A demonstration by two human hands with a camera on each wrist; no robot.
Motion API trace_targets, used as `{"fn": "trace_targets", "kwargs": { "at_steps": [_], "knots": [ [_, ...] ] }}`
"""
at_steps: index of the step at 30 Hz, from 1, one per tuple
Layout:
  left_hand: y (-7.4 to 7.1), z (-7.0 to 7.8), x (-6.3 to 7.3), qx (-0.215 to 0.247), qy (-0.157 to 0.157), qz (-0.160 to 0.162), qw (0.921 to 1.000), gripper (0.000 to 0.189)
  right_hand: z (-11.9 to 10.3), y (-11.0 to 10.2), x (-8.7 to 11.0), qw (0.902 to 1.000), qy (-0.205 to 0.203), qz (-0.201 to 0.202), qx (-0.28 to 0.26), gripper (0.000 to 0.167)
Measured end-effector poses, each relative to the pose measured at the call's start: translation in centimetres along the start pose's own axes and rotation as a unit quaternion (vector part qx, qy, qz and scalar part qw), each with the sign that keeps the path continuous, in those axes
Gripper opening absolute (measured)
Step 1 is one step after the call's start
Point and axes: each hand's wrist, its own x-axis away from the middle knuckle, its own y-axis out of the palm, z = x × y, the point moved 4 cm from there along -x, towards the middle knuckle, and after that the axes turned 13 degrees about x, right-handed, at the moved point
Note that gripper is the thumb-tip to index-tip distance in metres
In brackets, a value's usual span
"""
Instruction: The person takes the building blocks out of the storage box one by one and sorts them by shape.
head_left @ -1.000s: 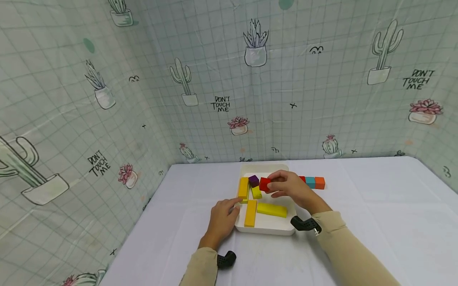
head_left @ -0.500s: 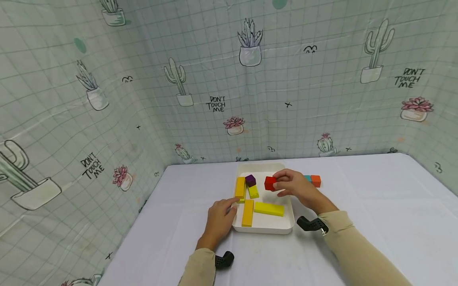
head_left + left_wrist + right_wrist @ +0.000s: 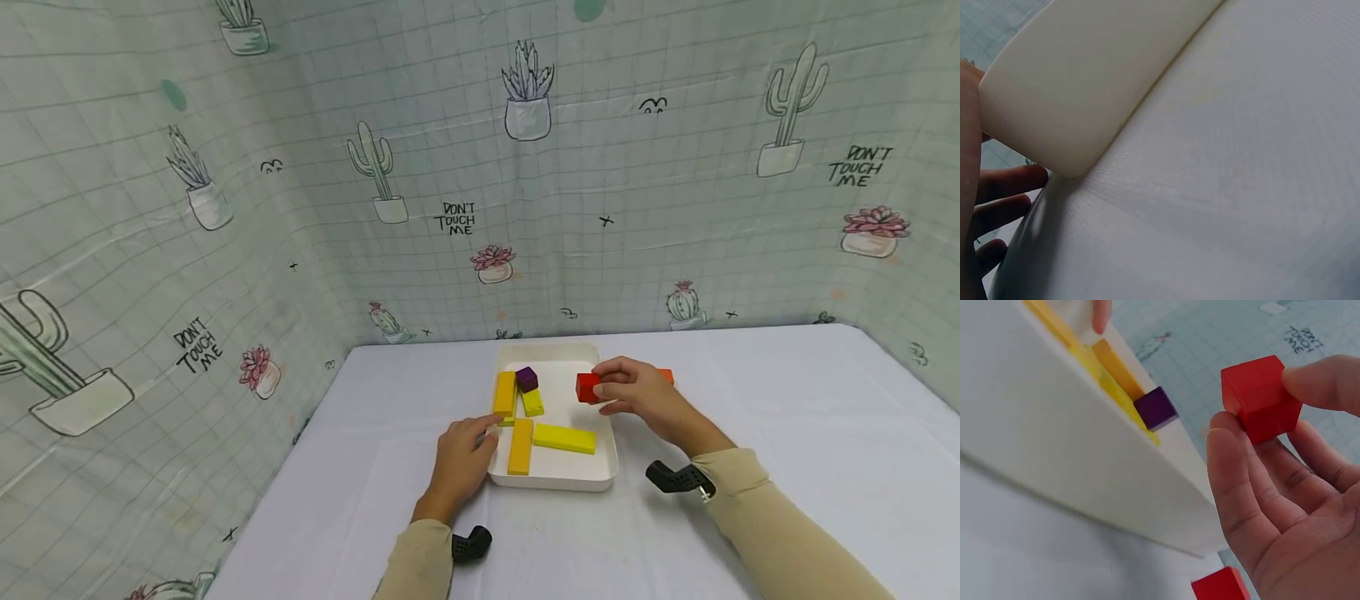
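My right hand (image 3: 637,396) pinches a red cube (image 3: 587,387) between thumb and fingertips, over the right side of the white tray (image 3: 555,481). The right wrist view shows the cube (image 3: 1260,397) held up above the tray's rim. At the tray's left side, my left hand (image 3: 461,458) holds the rim, its index finger reaching over the edge beside the yellow blocks. In the left wrist view several of its fingers (image 3: 1010,182) lie outside the tray's corner. Inside the tray are orange-yellow blocks (image 3: 520,447), a yellow block (image 3: 564,438), a small yellow piece (image 3: 532,403) and a purple cube (image 3: 527,379).
Right of the tray, an orange cube (image 3: 667,376) shows partly behind my right hand. Another red cube (image 3: 1219,585) sits on the table outside the tray wall. A white cloth (image 3: 787,433) covers the table, and a cactus-print curtain (image 3: 600,167) rises behind it.
My right hand has moved rightward with the red cube, from beside the purple cube to the tray's right side, and now covers more of the cubes outside. My left hand stays at the rim.
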Motion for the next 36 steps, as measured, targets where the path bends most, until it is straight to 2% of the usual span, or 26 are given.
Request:
{"fn": "trace_targets", "kwargs": {
  "at_steps": [5,11,20,29,36],
  "knots": [
    [0.3,0.1,0.0,-0.005,0.01,-0.009,0.9999,0.033,0.7,-1.1,1.2,0.9999,0.003,0.014,0.006,0.04],
    [0.1,-0.1,0.1,-0.018,-0.003,0.001,0.9998,0.033,0.9,-2.1,1.9,0.9995,0.001,0.021,0.023,0.042],
    [0.4,0.1,0.2,-0.005,-0.015,-0.002,0.9999,0.033,2.0,-3.7,2.3,0.9993,0.015,0.027,0.02,0.041],
    [0.3,-0.1,0.5,-0.013,-0.011,-0.003,0.9999,0.033,2.0,-4.8,2.5,0.9991,0.018,0.038,-0.008,0.046],
    [0.1,0.2,0.1,-0.01,-0.005,-0.007,0.9999,0.034,1.8,-6.9,3.1,0.9965,0.032,0.069,-0.035,0.043]
  ]
}}
